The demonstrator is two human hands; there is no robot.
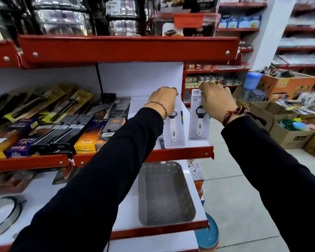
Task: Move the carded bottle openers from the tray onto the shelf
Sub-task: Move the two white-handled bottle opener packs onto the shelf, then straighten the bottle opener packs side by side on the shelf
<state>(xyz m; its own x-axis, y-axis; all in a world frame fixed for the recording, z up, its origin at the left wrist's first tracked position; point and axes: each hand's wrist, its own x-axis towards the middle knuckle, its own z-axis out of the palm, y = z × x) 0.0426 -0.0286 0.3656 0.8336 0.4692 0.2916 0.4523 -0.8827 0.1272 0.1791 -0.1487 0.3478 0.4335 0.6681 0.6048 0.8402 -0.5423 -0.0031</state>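
Observation:
Two carded bottle openers with white handles stand side by side at the right end of the red-edged shelf. My left hand pinches the top of the left card, which leans back over the shelf. My right hand grips the top of the right card, which hangs upright just past the shelf's right end. The grey mesh tray rests on the lower shelf below my arms and holds nothing that I can see.
Boxed lighters and carded kitchen tools fill the shelf to the left of the cards. Cardboard boxes of goods sit on the tiled floor at right. A blue round item pokes out beneath the lower shelf.

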